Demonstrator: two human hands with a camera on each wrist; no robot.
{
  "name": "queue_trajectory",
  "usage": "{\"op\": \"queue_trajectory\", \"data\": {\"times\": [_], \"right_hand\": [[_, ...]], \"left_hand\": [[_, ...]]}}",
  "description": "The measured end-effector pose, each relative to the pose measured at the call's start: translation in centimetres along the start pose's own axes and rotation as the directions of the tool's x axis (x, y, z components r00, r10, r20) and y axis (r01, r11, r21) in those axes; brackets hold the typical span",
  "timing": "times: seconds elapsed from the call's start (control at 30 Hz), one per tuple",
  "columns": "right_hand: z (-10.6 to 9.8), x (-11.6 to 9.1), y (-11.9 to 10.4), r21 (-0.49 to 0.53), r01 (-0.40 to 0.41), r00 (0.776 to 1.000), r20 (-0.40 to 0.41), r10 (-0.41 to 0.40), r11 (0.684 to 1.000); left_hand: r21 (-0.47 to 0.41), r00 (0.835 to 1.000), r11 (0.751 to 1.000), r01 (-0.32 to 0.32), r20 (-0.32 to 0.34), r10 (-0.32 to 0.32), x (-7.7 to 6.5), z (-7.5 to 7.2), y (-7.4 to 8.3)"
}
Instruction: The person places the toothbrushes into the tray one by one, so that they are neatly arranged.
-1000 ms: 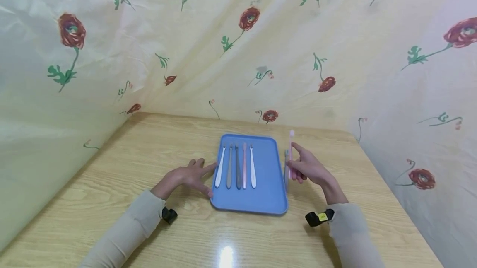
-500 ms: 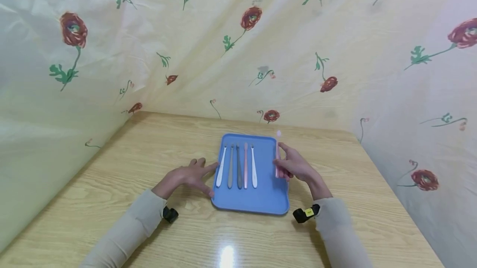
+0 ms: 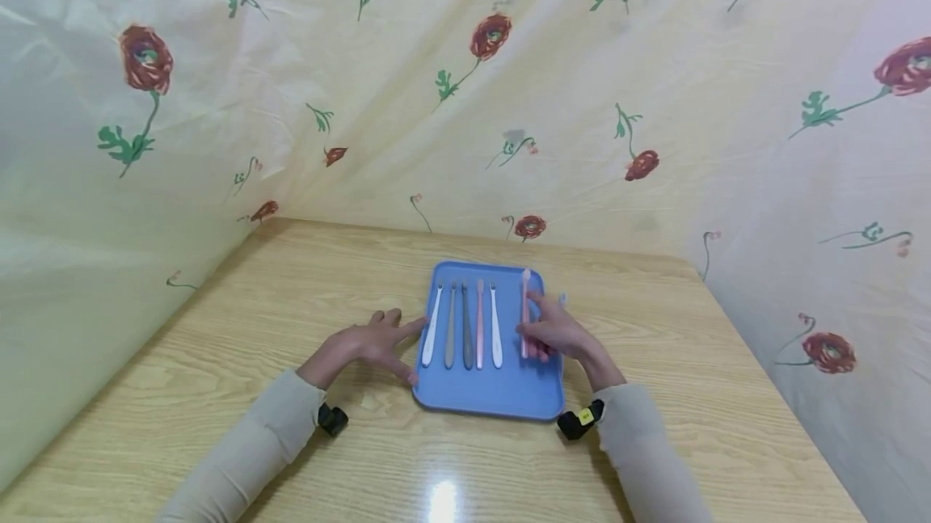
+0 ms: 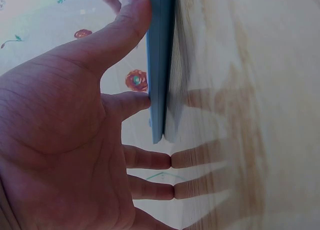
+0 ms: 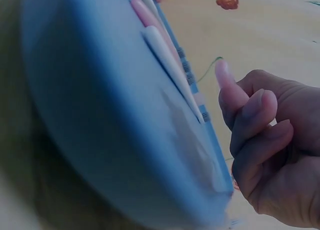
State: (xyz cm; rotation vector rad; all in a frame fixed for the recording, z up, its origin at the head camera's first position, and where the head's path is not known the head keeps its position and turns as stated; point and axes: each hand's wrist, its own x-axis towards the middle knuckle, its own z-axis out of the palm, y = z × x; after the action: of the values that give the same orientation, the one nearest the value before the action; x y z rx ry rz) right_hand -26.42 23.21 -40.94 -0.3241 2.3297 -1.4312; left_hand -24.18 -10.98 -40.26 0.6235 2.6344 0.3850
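Note:
In the head view my right hand (image 3: pixel 553 331) pinches a pink toothbrush (image 3: pixel 525 305) over the right part of the blue tray (image 3: pixel 487 394). In the tray lie several toothbrushes side by side, heads away from me: a white one (image 3: pixel 432 327), a grey-brown one (image 3: pixel 449 333), a dark grey one (image 3: pixel 467 333), a pink one (image 3: pixel 479 329) and another white one (image 3: pixel 496 333). My left hand (image 3: pixel 371 345) is spread at the tray's left edge. Its thumb and index finger touch the rim in the left wrist view, the other fingertips touching the table.
Right of the tray, a small brush head (image 3: pixel 562 297) shows beyond my right hand; the rest of it is hidden. The wooden table (image 3: pixel 349 458) meets a flowered cloth (image 3: pixel 465 143) at the back and sides. Each wrist carries a black camera (image 3: pixel 333 419).
My right hand has carried the pink toothbrush leftward from beside the tray, across its right rim, and lower over the tray. My left hand has stayed at the left edge.

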Motion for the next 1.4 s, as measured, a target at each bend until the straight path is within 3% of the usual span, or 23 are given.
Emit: {"op": "queue_trajectory", "data": {"times": [0.67,1.0,1.4], "right_hand": [[1.5,0.9,0.4,-0.084,-0.020,1.000,-0.007,0.020,0.996],[2.0,0.9,0.0,-0.177,-0.045,0.999,-0.027,0.040,0.983],[2.3,0.8,-0.1,-0.228,-0.016,1.000,-0.003,0.015,0.974]], "left_hand": [[-0.014,1.000,1.000,0.005,0.008,-0.005,-0.1,0.0,0.0],[-0.015,1.000,1.000,0.009,0.009,-0.009,-0.2,-0.1,0.2],[-0.002,1.000,1.000,0.003,0.005,-0.003,0.0,0.0,0.0]]}}
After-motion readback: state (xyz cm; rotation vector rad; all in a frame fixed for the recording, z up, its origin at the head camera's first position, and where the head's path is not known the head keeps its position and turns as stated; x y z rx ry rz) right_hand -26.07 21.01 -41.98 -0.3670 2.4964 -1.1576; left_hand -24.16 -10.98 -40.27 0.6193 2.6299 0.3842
